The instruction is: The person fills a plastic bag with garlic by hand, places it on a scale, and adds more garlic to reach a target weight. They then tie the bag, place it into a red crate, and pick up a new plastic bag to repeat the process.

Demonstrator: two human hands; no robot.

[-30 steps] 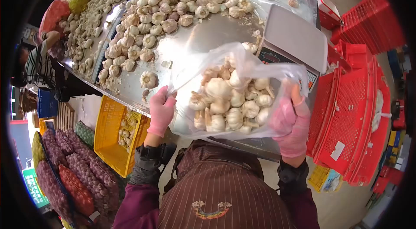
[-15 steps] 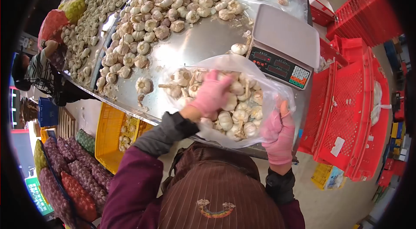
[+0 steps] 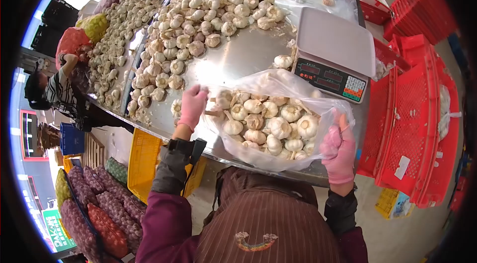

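Now your left hand point(image 3: 193, 106) is out of the bag point(image 3: 271, 162)! Half a second ago it was buried among the garlic bulbs point(image 3: 278, 126); here it is up on the near left of the bag's mouth, fingers bunched, and whether they pinch a scrap of plastic or nothing at all, you can't tell from this angle. Your right hand point(image 3: 338, 146) hasn't given up its grip, fingers closed on the bag's right edge, holding that side up. So the bag sits between your two hands, resting on the metal table point(image 3: 238, 54), mouth open upward, and with no arm across it the bulbs are in plain sight, a good heap of them. That clears the way to judge the load, and it leaves your right hand as the one sure hold on the plastic. Just left of your left hand lies a single loose bulb point(image 3: 176, 108), partly hidden by your wrist; beyond that hand spreads the big pile point(image 3: 196, 29), looking much as it did. And past your right hand, farther across the table, stands the scale point(image 3: 335, 39), its plate bare, near the bag's far edge.
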